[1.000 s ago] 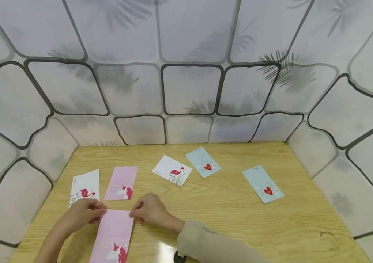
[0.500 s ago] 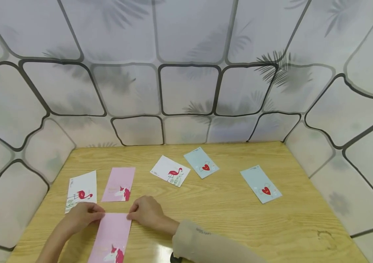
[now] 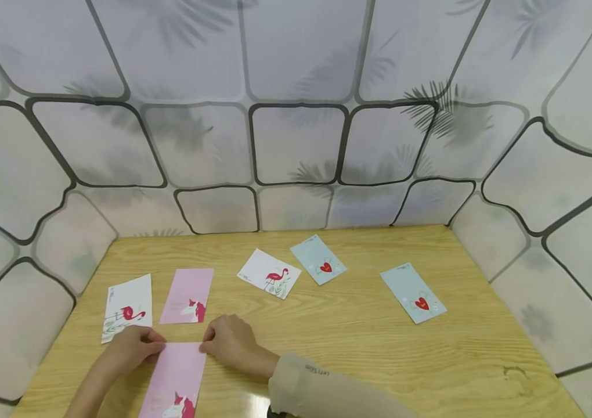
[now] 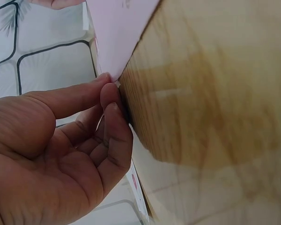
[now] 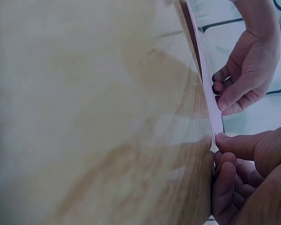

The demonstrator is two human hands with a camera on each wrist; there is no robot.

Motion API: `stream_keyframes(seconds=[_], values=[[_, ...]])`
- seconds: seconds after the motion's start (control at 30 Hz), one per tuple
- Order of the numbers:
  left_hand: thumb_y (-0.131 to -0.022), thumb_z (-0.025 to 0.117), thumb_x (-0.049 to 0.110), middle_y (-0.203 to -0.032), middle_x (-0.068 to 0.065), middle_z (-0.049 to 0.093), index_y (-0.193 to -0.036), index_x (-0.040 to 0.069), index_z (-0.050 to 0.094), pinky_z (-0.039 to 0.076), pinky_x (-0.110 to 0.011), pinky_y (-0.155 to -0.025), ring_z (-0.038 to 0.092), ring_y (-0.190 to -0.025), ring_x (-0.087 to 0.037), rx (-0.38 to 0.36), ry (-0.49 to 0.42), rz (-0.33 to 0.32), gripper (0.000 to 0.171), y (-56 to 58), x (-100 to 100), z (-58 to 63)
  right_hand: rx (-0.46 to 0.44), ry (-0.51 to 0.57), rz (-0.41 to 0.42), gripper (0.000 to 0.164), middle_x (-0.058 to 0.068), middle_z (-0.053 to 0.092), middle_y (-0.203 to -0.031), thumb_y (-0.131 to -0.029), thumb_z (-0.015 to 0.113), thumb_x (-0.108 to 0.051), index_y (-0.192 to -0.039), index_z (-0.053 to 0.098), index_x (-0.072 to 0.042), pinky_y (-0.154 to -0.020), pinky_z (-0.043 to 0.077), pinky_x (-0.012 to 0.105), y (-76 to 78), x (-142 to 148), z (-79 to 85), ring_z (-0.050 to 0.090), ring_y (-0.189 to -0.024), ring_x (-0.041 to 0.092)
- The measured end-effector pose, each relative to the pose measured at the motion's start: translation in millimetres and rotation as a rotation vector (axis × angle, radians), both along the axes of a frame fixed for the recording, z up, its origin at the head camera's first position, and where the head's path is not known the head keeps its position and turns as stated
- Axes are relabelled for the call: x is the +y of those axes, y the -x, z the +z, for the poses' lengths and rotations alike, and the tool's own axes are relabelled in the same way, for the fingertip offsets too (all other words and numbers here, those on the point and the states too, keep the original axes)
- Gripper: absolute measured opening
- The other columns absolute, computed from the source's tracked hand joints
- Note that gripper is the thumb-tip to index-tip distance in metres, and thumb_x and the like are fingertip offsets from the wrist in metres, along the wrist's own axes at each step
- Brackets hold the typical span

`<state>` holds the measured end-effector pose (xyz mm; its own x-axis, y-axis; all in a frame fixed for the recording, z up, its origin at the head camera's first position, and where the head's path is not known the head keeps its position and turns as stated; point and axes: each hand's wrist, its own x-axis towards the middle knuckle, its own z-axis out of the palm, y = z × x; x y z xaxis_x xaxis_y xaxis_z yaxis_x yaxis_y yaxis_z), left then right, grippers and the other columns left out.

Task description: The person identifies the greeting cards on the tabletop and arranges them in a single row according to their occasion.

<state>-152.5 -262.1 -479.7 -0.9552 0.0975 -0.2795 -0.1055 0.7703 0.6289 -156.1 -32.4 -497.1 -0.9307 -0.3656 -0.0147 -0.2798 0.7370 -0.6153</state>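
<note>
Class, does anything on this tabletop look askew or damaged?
A dark, curved mark on the right of the table interrupts its grain. The right flamingo card and both heart cards lie slanted, unlike the pink cards.

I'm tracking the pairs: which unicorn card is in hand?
The nearer unicorn card: the left hand and right hand pinch its far corners. The farther unicorn card lies flat, unheld.

Your left hand [image 4: 65,145] pinches a corner of the pink card [image 4: 118,35] — wood-grain tabletop [image 4: 215,103] alongside, patterned backdrop [image 4: 56,65] behind.
</note>
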Motion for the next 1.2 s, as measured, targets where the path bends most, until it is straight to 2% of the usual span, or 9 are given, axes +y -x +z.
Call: stream_keyframes(seconds=[0.27,0.6,1.2], values=[[-0.093,0.071,0.010,-0.069,0.002,0.061,-0.088,0.002,0.072,0.045,-0.025,-0.059,0.055,-0.068,-0.015,-0.005,0.012,0.031,0.009,0.2,3.1,1.0,-0.018,0.008,-0.012,0.016,-0.018,0.062,-0.068,-0.084,0.087,-0.025,-0.073,0.076,-0.020,-0.059,0.042,0.015,1.1,-2.3,1.1,0.051,-0.065,-0.004],[-0.090,0.074,0.008,-0.067,0.003,0.060,-0.084,0.002,0.071,0.043,-0.024,-0.056,0.054,-0.065,-0.015,0.085,0.046,0.028,0.009,-0.1,8.2,5.8,-0.018,0.046,-0.006,0.017,-0.014,0.063,-0.066,-0.083,0.088,-0.019,-0.072,0.075,-0.016,-0.059,0.043,0.016,5.4,-4.2,0.9,0.052,-0.064,-0.002],[-0.090,0.074,0.007,-0.068,0.003,0.061,-0.087,-0.001,0.070,0.044,-0.023,-0.056,0.056,-0.065,-0.013,0.093,0.023,0.062,0.009,-1.5,6.9,-0.9,-0.024,0.064,-0.001,0.021,-0.012,0.061,-0.065,-0.081,0.090,-0.017,-0.070,0.072,-0.013,-0.057,0.043,0.016,4.9,-4.6,1.2,0.051,-0.061,0.000]])
